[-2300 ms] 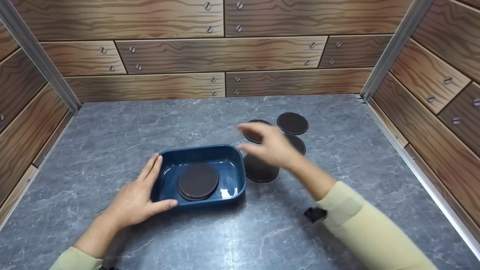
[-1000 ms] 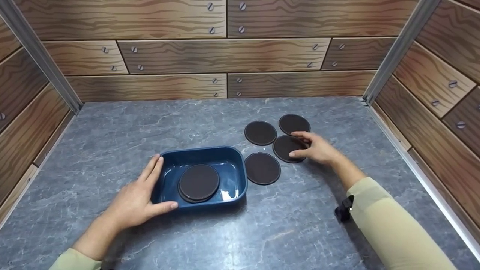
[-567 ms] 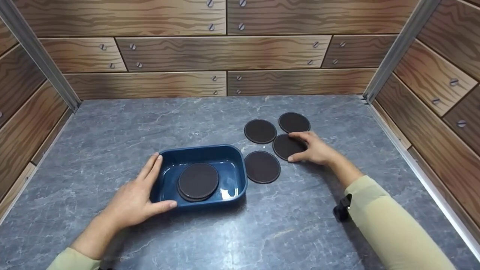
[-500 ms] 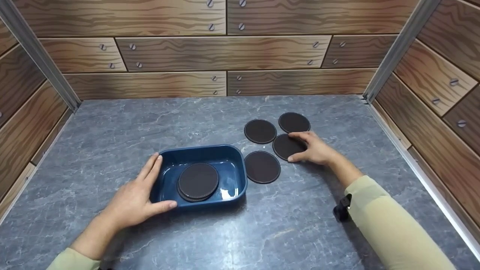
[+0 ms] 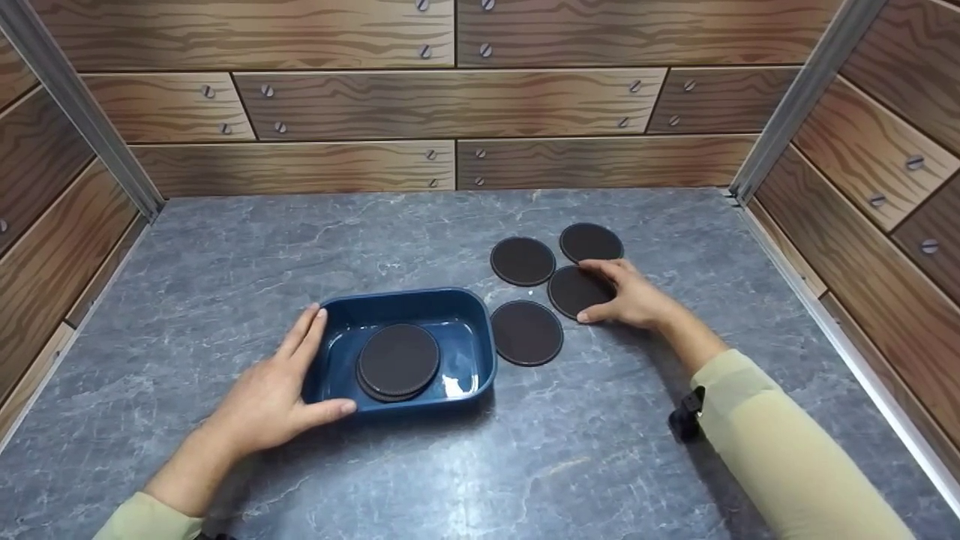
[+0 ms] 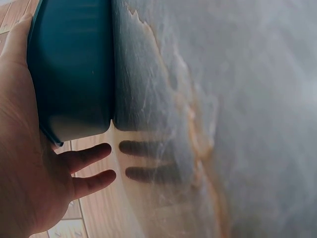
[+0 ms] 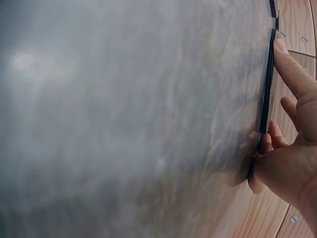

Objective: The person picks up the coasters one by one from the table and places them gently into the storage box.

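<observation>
A dark blue rectangular dish (image 5: 409, 411) stands on the grey table. My left hand (image 5: 262, 409) spans its near left corner, thumb along the near rim and straight fingers against the left side. Inside it lies a small stack of round dark coasters (image 5: 399, 360) with stitched edges. On the right, my right hand (image 5: 634, 296) spans a flat coaster (image 5: 571, 291), fingertips at its far edge and thumb at its near edge. In the right wrist view the thumb and fingers sit at the rim of this coaster (image 7: 268, 84).
Three more coasters lie around the held one: a near coaster (image 5: 527, 334) beside the dish, a far left coaster (image 5: 523, 261) and a far right coaster (image 5: 591, 241). Wood-patterned walls (image 5: 337, 105) enclose the table (image 5: 315, 232) at the back and sides.
My right hand has moved right from beside the dish to the middle coaster, and its fingers have settled on that coaster's edges. The left hand and dish have stayed put.
</observation>
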Motion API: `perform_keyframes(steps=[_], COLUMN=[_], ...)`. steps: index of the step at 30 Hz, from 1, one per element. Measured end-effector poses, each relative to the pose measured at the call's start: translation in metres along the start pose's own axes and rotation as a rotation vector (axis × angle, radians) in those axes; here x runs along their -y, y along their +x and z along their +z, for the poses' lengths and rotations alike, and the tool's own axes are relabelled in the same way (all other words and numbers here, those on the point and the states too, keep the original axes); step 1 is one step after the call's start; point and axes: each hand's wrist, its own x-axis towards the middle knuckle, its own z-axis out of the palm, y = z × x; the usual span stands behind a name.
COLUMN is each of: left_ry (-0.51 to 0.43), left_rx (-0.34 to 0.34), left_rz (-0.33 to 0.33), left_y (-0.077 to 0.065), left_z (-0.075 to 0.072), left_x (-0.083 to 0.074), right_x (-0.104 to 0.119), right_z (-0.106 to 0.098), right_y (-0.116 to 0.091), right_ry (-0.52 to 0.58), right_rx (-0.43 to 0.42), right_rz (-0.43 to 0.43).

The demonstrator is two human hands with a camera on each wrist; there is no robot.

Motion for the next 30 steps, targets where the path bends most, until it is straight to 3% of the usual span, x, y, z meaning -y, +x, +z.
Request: perform_keyframes(steps=[11,30], left_ry=[0.003,0.006], left_rx=[0.010,0.015], left_rz=[-0.006,-0.014], left_y=[0.0003,-0.0005], left_z=[-0.0001,0.0004], left_x=[-0.0001,0.0004], right_x=[-0.0001,-0.0030], right_z=[0.0025,-0.0016], right_y=[0.0017,-0.0069], right_ry=[0.053,-0.011], right_rx=[-0.017,-0.080], right_rz=[0.030,0.016])
